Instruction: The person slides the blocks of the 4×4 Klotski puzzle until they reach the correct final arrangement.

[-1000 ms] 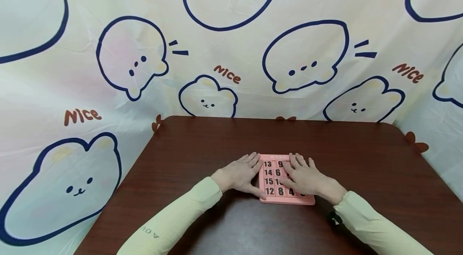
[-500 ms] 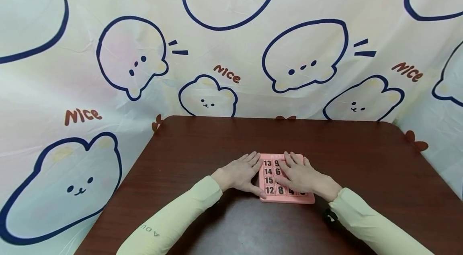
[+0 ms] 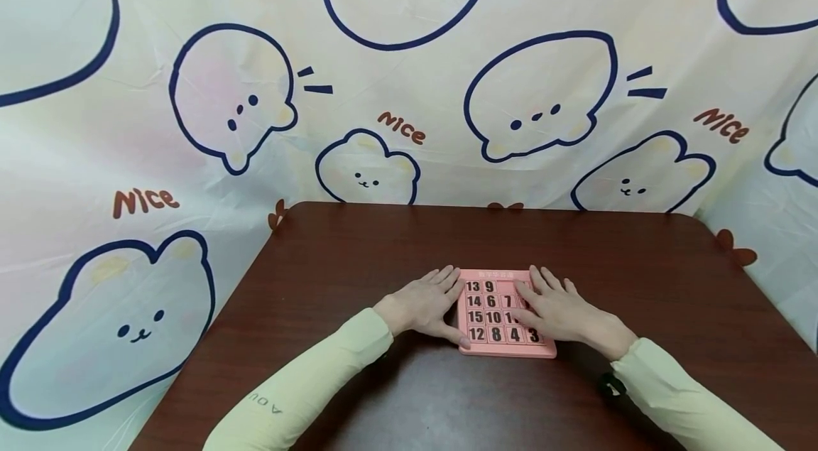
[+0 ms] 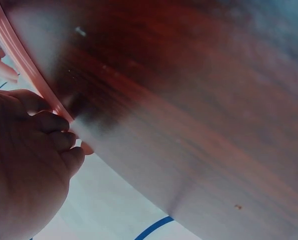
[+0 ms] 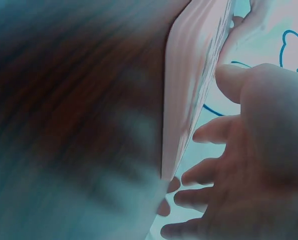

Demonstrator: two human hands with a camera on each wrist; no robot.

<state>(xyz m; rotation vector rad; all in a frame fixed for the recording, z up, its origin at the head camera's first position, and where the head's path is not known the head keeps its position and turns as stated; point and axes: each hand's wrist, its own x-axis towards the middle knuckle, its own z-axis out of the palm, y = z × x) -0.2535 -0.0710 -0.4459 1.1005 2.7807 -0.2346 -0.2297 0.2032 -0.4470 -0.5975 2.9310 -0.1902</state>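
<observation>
A pink number sliding puzzle (image 3: 500,349) lies on the table, with black numbers on its square tiles. The left hand (image 3: 427,307) steadies its left side, fingers extended along the edge and thumb at the near left corner. In the left wrist view, the fingertips of the left hand (image 4: 29,155) meet the pink rim. Over the right part of the puzzle spreads the right hand (image 3: 562,312), palm down, its fingers extended and hiding several right-hand tiles. The right wrist view shows the fingers of the right hand (image 5: 258,160) spread close to the puzzle's face (image 5: 181,90).
The dark brown wooden table (image 3: 358,245) extends around the puzzle on all sides. Behind it hangs a pale curtain (image 3: 441,96) printed with blue-outlined cartoon animals. A small black device (image 3: 612,385) sits under the right wrist.
The right hand slid slightly left across the puzzle, then back to the right, uncovering more middle tiles and a tile-free spot in the top row. The left hand stayed in place.
</observation>
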